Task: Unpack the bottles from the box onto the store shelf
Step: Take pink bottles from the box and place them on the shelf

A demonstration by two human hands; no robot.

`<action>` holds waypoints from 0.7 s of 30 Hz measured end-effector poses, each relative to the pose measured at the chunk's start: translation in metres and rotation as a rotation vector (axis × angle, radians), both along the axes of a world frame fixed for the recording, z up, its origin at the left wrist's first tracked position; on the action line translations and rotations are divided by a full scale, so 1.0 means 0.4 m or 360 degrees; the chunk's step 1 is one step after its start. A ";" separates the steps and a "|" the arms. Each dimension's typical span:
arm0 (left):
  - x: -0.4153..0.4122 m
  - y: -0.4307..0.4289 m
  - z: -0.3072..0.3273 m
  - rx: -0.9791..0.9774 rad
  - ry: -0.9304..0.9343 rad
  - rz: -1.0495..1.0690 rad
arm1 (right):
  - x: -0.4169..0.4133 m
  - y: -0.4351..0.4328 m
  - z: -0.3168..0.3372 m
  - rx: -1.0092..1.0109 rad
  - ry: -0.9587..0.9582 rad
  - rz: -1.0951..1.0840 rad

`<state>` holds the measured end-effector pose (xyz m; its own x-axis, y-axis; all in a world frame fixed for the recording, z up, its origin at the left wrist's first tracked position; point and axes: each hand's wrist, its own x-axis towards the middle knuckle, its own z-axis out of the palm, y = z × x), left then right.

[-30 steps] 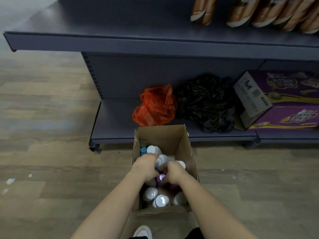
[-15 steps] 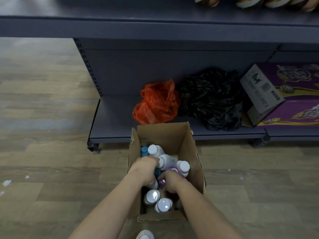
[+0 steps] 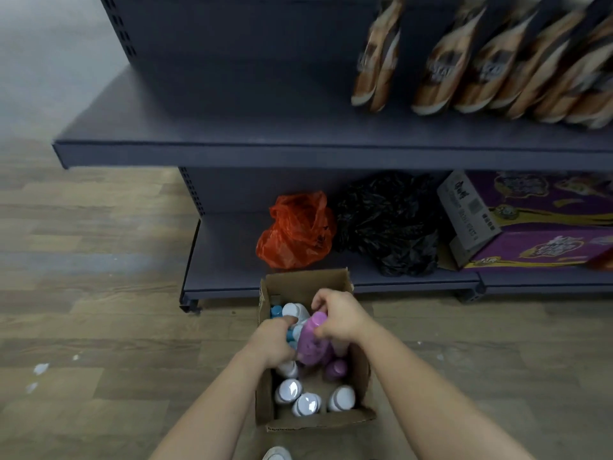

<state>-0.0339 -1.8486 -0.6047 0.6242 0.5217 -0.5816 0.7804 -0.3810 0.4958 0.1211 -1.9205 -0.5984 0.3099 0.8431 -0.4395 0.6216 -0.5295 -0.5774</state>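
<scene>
An open cardboard box (image 3: 361, 376) stands on the wooden floor in front of the grey store shelf (image 3: 265, 151). It holds several bottles with white caps (image 3: 289, 390), plus blue and purple ones. My right hand (image 3: 338, 315) grips a purple bottle (image 3: 311, 340) near its top, and the bottle sits raised above the others. My left hand (image 3: 273, 340) is closed around a blue-capped bottle (image 3: 292, 333) right beside it. The two hands almost touch over the box.
On the bottom shelf (image 3: 225, 257) lie an orange plastic bag (image 3: 295, 230), a black plastic bag (image 3: 391, 220) and purple cartons (image 3: 537, 220). Brown snack bags (image 3: 481, 68) fill the right of the middle shelf. A white shoe tip (image 3: 277, 454) shows below the box.
Both hands have come up out of the box, the right one lifting the purple bottle into view. The camera has tilted up, so more of the middle shelf shows.
</scene>
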 end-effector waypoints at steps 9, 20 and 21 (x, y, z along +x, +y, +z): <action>0.027 0.011 0.568 0.0133 -0.0366 0.0238 | 0.042 0.021 0.669 0.0430 0.0263 -0.0177; 0.036 0.037 1.290 0.0230 -0.0819 0.0260 | 0.056 -0.029 1.276 0.0440 0.0375 -0.0155; 0.038 0.045 1.341 0.0274 -0.0844 0.0245 | 0.051 -0.019 1.318 0.0464 0.0354 -0.0136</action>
